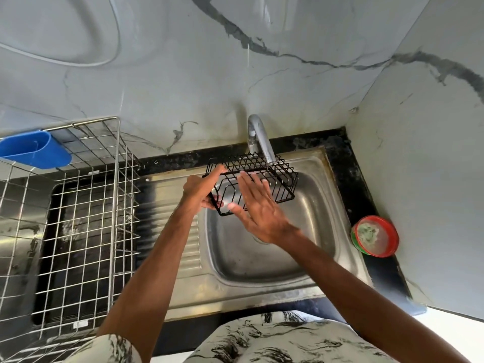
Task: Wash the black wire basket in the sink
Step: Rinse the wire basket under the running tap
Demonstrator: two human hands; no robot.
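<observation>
A black wire basket (pixel 281 176) hangs tilted over the steel sink (pixel 309 205), just under the spout of the chrome tap (pixel 262 140). My left hand (pixel 201 188) grips the basket's left end, thumb over the rim and fingers curled beneath. My right hand (pixel 258 205) lies flat against the basket's near side and bottom wires, fingers straight and spread. No water stream is plainly visible from the tap.
A steel wire dish rack (pixel 86 205) with a blue plastic holder (pixel 36 150) stands on the left. A round red-rimmed tub (pixel 374 235) sits on the black counter right of the sink. Marble-pattern walls close in behind and on the right.
</observation>
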